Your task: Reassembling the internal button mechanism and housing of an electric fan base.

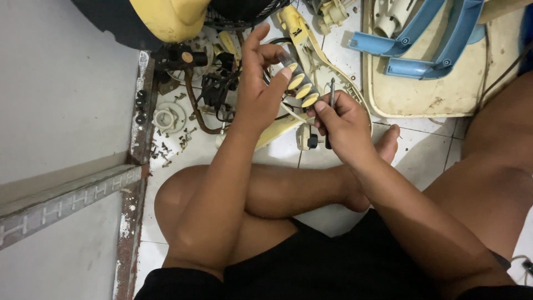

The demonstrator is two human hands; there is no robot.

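while left hand point(258, 83) grips oval-buttoned plastic switch block point(300, 83), right hand point(344, 125) pinches thin screwdriver point(331, 105)

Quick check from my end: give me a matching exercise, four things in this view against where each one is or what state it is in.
Things:
1. push-button switch block
2. screwdriver
3. blue plastic frame
4. loose screws

Places or states:
A. scattered on the floor tile by the metal door track
B. lying on the cream panel, top right
C. held up in the left hand
D. gripped in the right hand

Pairs: 1-C, 2-D, 3-B, 4-A
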